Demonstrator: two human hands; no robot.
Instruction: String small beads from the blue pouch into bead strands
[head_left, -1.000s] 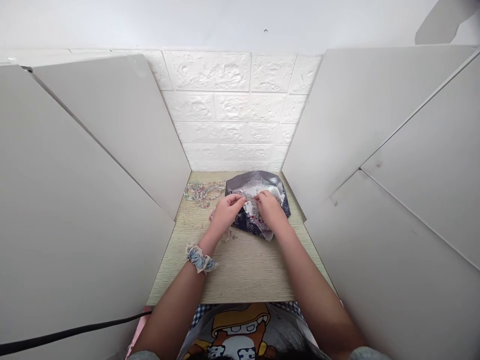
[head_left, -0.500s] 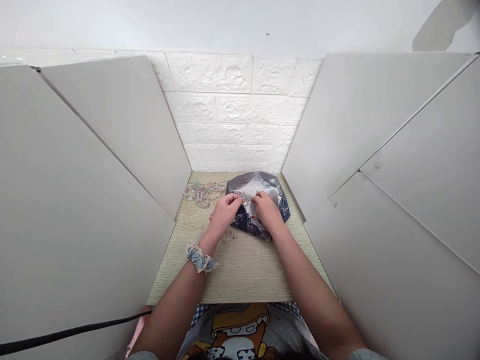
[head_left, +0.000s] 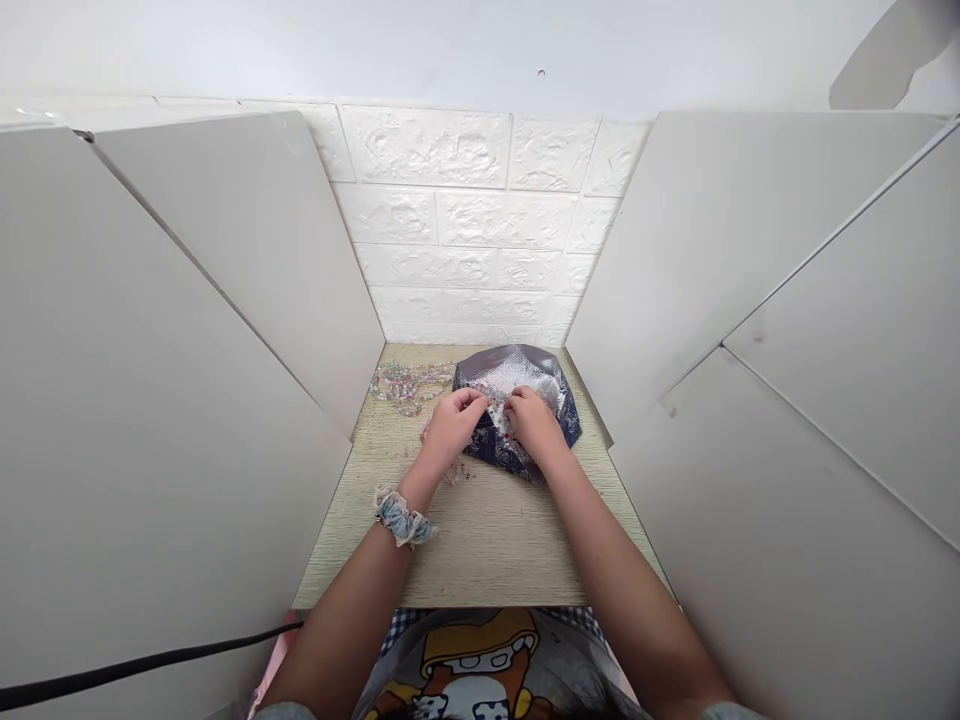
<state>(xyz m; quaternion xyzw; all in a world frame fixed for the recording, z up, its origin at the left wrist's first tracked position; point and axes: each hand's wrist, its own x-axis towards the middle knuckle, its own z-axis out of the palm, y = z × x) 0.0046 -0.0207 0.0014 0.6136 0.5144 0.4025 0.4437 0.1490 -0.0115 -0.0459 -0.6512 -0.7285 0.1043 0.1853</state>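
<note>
Over a dark blue patterned bag point(head_left: 499, 450) with a silver lining, my two hands face each other, fingertips a short gap apart. My left hand point(head_left: 453, 424) is closed in a pinch, seemingly on the end of a bead string point(head_left: 454, 472) that shows beneath its wrist on the table. My right hand point(head_left: 535, 424) also has its fingers pinched together above the lining. Whatever sits between its fingertips is too small to tell. Loose small beads point(head_left: 507, 436), some red, lie in the bag's silver hollow.
Strands of pastel beads point(head_left: 409, 385) lie at the back left of the wooden table point(head_left: 495, 550). White panels point(head_left: 247, 240) stand close on both sides, and a white brick-pattern wall point(head_left: 472, 215) closes the back. A black cable point(head_left: 150, 662) runs in at the lower left.
Hardly anything differs. My fingertips have shifted very slightly over the bag, and the whole view has moved a few pixels.
</note>
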